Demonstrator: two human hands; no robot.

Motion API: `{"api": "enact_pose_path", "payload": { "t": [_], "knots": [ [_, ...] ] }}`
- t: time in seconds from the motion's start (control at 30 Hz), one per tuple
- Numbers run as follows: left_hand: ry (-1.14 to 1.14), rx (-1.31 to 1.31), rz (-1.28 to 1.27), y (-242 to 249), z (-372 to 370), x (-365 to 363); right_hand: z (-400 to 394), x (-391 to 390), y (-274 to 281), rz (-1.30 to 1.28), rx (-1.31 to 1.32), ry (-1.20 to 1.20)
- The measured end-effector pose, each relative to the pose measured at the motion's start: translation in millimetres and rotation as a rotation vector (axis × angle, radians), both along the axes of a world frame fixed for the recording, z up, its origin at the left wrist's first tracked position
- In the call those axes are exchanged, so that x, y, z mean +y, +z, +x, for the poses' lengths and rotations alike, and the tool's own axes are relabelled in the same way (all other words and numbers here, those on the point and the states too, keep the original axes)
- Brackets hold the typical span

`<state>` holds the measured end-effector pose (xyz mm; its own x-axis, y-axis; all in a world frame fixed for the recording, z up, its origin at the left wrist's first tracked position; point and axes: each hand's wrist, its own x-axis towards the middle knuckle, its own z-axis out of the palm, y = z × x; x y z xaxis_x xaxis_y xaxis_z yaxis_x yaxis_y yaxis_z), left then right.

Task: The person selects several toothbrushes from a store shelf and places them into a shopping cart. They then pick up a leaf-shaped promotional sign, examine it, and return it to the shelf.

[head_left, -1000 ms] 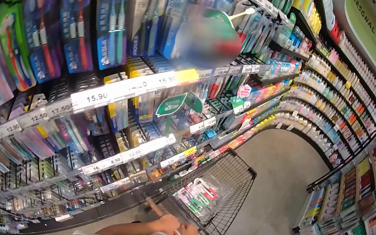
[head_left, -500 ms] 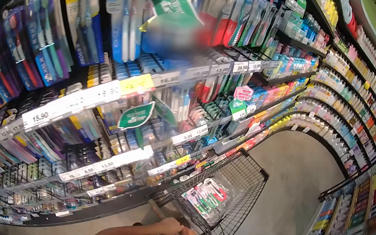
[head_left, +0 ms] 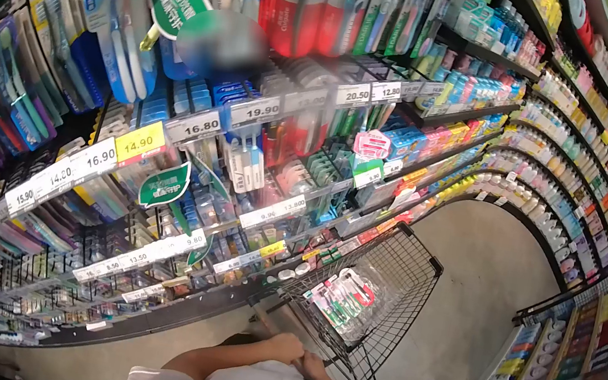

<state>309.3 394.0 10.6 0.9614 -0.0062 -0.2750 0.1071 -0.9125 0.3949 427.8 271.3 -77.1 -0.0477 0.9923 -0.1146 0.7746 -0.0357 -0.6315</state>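
Down at the bottom edge of the head view, both hands sit on the handle of a black wire shopping cart [head_left: 377,281]. Left hand [head_left: 285,345] is curled narrow around the wooden-looking handle bar [head_left: 261,321], while right hand [head_left: 316,367] lies just beside it, mostly hidden by a white sleeve, so I cannot tell its grip. Inside the cart's basket lies a clear packet of red and green toothbrushes [head_left: 341,298]. Beside the cart on the left rise dark store shelves [head_left: 164,319] hung with toothbrush packs, white price tags along their edges, one yellow tag [head_left: 140,142] reading 14.90. Pale beige floor [head_left: 481,274] curves ahead.
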Motion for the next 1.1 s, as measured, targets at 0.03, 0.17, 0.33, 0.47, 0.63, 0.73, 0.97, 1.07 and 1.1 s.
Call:
{"api": "enact_pose_path", "payload": {
  "t": [0.03, 0.17, 0.33, 0.47, 0.63, 0.73, 0.97, 1.07, 1.1],
  "knots": [
    [-0.008, -0.015, -0.004, -7.5, 1.0, 2.7, -1.2, 1.3, 1.1, -0.055, -0.041, -0.046],
    [-0.002, -0.036, -0.093, -25.8, -1.3, 5.7, -12.7, -4.4, -5.4, -0.208, -0.113, -0.217],
    [-0.046, -0.016, -0.182, -28.9, -9.9, 17.9, -37.7, -5.5, 31.2, -0.299, -0.178, -0.44],
    [-0.074, 0.191, -0.034, 2.4, -10.5, 41.1, -56.8, -4.7, 60.8, -0.318, -0.284, -0.454],
    [-0.122, 0.363, -0.048, -3.8, -6.0, 44.9, -69.8, 0.2, 72.6, -0.322, -0.406, -0.46],
    [-0.129, 0.244, -0.083, 4.3, -11.0, 48.4, -74.9, -0.1, 73.2, -0.3, -0.421, -0.506],
    [-0.145, 0.32, -0.211, -17.7, -11.8, 50.0, -76.1, -1.6, 81.1, -0.302, -0.318, -0.503],
    [-0.1, 0.283, -0.687, -29.1, -3.7, 66.1, -60.4, -7.4, 95.2, -0.282, -0.037, -0.477],
    [-0.019, 0.136, -0.769, -18.1, 12.5, 76.6, -42.2, -7.4, 100.4, -0.234, 0.178, -0.491]
  ]
}}
